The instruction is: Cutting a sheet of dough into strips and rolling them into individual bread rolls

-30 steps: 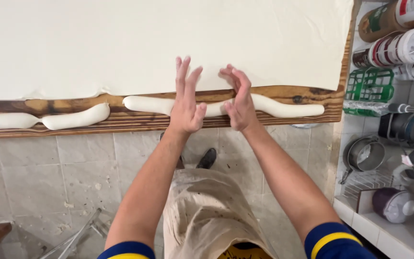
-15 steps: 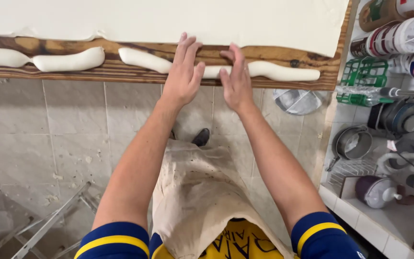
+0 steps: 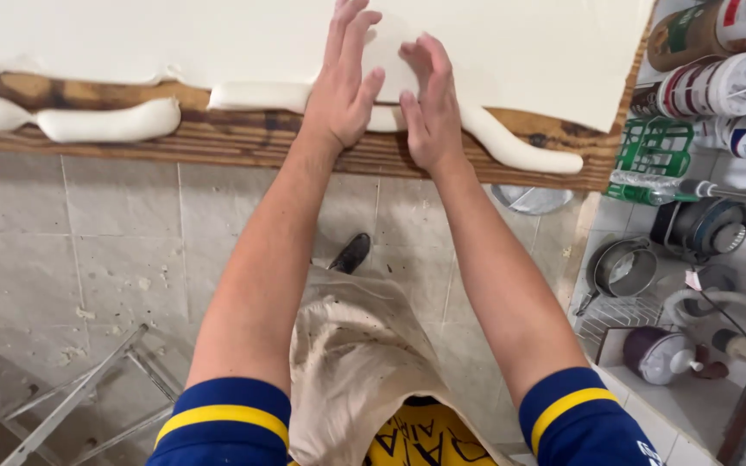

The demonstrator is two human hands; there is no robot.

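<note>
A long white dough rope [image 3: 511, 147] lies along the front of a wooden board [image 3: 243, 138]. My left hand [image 3: 345, 82] presses flat on the rope, fingers spread and stretched onto a white sheet [image 3: 174, 34] that covers the board behind. My right hand [image 3: 429, 99] lies flat beside it on the same rope, fingers together. Neither hand grips anything. A second, shorter dough roll [image 3: 105, 122] rests to the left on the board's edge.
The floor is grey tile [image 3: 88, 250] with crumbs. A metal frame [image 3: 71, 397] stands at lower left. On the right, a shelf holds cans [image 3: 718, 82], a green basket [image 3: 654, 151], a small pan [image 3: 623, 267] and a purple kettle [image 3: 658, 354].
Both hands have pushed forward over the dough rope, away from me, and now reach onto the white sheet. The view has tipped down, showing more floor.
</note>
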